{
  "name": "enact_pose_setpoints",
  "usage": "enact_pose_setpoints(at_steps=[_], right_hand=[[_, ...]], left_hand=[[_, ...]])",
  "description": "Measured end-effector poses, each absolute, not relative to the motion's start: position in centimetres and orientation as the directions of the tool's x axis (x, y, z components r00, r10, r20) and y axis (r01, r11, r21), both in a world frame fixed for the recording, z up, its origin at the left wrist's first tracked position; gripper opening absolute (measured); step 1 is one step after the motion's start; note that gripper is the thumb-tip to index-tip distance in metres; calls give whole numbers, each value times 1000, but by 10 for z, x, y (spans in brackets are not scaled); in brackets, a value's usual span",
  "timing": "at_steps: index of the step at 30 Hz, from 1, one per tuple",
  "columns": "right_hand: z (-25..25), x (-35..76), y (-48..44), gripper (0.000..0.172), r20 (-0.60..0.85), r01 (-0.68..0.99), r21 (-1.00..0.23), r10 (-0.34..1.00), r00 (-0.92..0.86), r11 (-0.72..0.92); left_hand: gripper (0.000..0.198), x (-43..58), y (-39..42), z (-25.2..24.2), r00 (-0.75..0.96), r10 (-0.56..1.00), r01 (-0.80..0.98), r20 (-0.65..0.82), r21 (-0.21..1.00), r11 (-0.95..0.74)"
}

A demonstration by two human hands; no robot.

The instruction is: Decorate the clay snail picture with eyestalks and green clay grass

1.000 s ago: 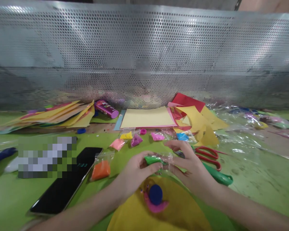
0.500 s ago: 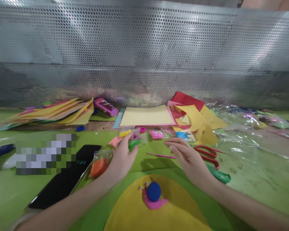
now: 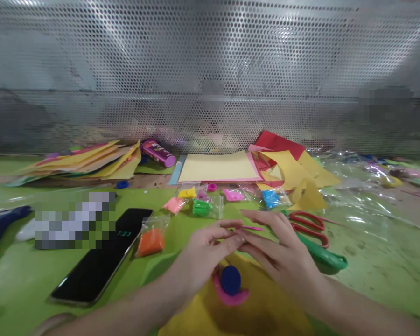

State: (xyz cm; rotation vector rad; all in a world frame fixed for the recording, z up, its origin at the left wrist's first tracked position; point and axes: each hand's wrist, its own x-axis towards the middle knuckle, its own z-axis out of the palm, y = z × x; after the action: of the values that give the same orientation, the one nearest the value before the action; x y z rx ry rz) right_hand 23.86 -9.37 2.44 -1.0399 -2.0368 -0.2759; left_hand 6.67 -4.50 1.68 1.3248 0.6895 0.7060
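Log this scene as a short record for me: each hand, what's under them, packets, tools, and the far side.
Left hand: fingers bent, tips close to the other hand's
Right hand: fingers bent, tips close to the left's
Anything pinched: too small and covered to tell
Under hands: blue disc against curved pink piece, over yellow sheet
Packets: green packet, orange packet, others
Tools: red-handled scissors, thin pink stick
Far side: cream sheet, purple canister
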Motion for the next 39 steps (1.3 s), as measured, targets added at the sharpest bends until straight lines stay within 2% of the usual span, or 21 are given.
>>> enact_pose_setpoints(at_steps=[5,10,16,27,32,39], right_hand=[[24,241,-92,14,759,760,-159,571,-314,630],[26,241,-93,17,760,750,-172,571,-312,639],[23,245,-88,16,764,753,-209,585,-272,624],[22,240,-88,13,741,736,-206,594,-313,645],[22,240,-87,16,748,737,-185,580,-324,650],[20,241,-87,12,749,738,-157,566,-344,656]], left_hand=[[17,66,-43,17,588,802,-74,-103,981,180],[16,67,-42,18,564,821,-26,-94,991,132],[14,66,-38,14,499,861,-62,-95,987,145],[21,66,-40,12,540,824,-27,-170,975,218],[13,68,-41,14,574,816,-61,-63,991,119],[18,69,-43,18,581,811,34,-69,998,60]])
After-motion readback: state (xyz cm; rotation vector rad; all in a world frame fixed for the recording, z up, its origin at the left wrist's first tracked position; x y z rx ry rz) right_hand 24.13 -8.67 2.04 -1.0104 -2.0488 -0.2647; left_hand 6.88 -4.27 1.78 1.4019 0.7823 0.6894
